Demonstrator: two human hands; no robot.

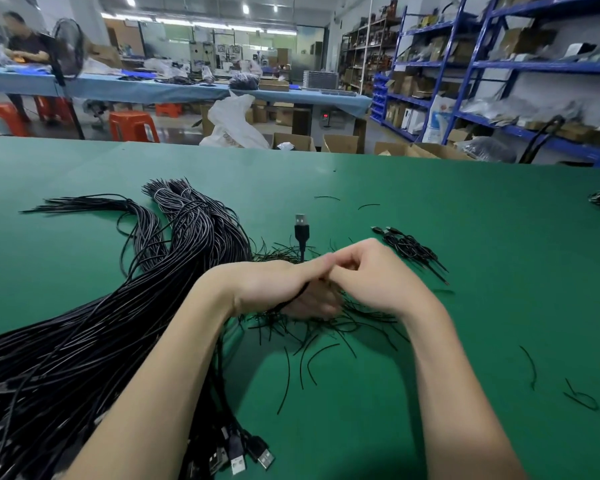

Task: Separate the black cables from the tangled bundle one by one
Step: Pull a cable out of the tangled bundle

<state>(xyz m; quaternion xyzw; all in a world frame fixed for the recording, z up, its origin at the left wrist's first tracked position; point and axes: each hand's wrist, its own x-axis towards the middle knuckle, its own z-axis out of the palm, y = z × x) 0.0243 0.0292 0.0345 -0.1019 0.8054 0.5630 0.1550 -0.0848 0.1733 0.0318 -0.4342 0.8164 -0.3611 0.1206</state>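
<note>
Item: large tangled bundle of long black cables [94,327], lying across the left of my green table mat [465,237], its silver USB plugs [238,459] at the near edge and its stripped ends fanned out at the far side.

Item: my left hand [274,282], fingers curled round a single black cable [293,299] that passes under the palm.

Item: my right hand [371,271], fingers bent in against the left fingertips; it looks to be pinching the same cable, though blur hides the contact.

Item: upright black USB plug [301,230], rising just beyond both hands.

Item: loose short black wire offcuts [312,341], scattered beneath and near the hands.

Item: small bunch of short black leads [409,247], right of the hands, apart from them.
</note>
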